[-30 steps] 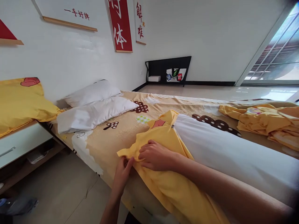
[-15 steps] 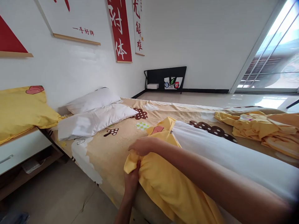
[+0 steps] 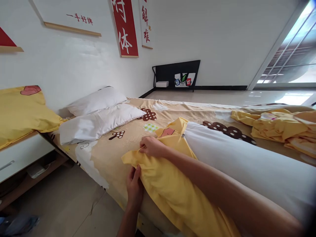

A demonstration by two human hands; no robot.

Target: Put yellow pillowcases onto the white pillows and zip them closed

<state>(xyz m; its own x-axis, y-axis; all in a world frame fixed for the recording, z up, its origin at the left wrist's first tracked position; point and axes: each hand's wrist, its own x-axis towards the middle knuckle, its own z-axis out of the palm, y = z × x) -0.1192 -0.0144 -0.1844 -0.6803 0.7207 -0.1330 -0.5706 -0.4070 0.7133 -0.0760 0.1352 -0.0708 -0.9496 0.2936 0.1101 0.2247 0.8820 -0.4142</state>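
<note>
A yellow duvet cover [image 3: 170, 184] with a pink patch lies on the near side of the bed, partly around a long white quilt [image 3: 229, 148]. My right hand [image 3: 151, 147] reaches across from the right, its fingers closed on the upper edge of the cover near the corner. Just below it, my left hand [image 3: 134, 182] pinches the cover's lower edge between thumb and fingers. The yellow corner sticks out to the left, past both hands. Most of the cover's near end runs out of the bottom of the view.
Two white pillows [image 3: 106, 123] lie at the bed's head on a patterned sheet [image 3: 111, 161]. A yellow pillow [image 3: 22, 112] rests on the white nightstand [image 3: 27, 156] at left. Crumpled yellow bedding [image 3: 278, 130] lies far right. A black low table [image 3: 168, 73] stands by the wall.
The cover's corner, bunched up between my hands before, now spreads out flatter to the left. My right hand has moved slightly up and right, my left slightly left. The view has tilted down.
</note>
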